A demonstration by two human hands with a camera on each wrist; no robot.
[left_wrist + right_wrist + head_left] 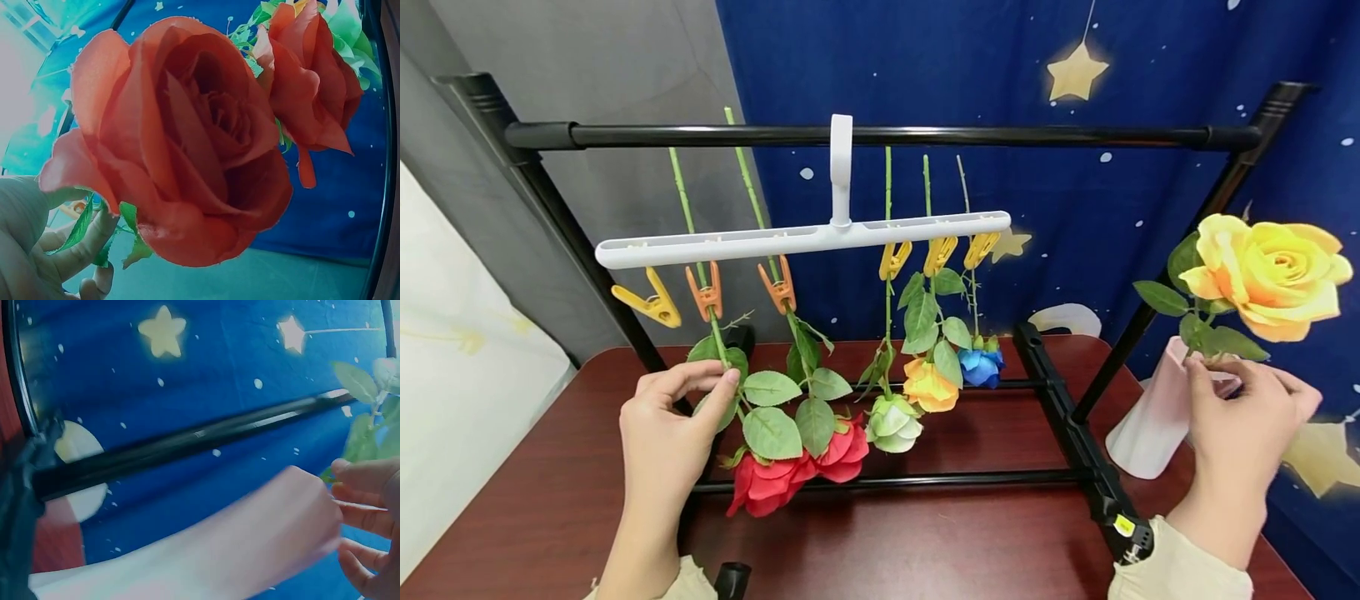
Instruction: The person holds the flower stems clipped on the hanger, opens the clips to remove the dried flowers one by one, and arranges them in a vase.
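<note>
**Mia:** Yellow rose (pixel 1270 279)! The right hand (pixel 1243 429) pinches its stem low down, just over the white vase (pixel 1150 429). The flower stands up high, at the right side of the black rack (pixel 880 135).

**Ben:** And the left hand (pixel 666 429)?

**Mia:** Its thumb and fingers curl round the green stem of a red rose (pixel 767 483). That rose hangs head down from an orange peg (pixel 705 293) on the white peg hanger (pixel 805 237). In the left wrist view the red rose (pixel 181 144) fills almost everything, and a second red rose (pixel 312 94) sits just beside it.

**Ben:** What else hangs there?

**Mia:** A white rose (pixel 892 423), an orange rose (pixel 930 385) and a blue rose (pixel 981 365), each on a yellow peg. They all hang upside down over the dark wooden table (pixel 925 542).

**Ben:** Is any peg free?

**Mia:** Yes. The yellow peg at the far left end (pixel 651 304) holds nothing.

**Ben:** So what step is this?

**Mia:** I think the yellow rose is coming out of the vase to be hung up, while the left hand steadies the red one. That is my guess.

**Ben:** What does the next move need?

**Mia:** I think the rose has to be turned head down and carried across to the free peg. The peg must be squeezed open for the stem. The left hand would have to let go of the red rose to help.

**Ben:** Can you see the right hand's grip up close?

**Mia:** Only a blur in the right wrist view, with fingertips (pixel 369 506) meeting near green leaves.
</note>
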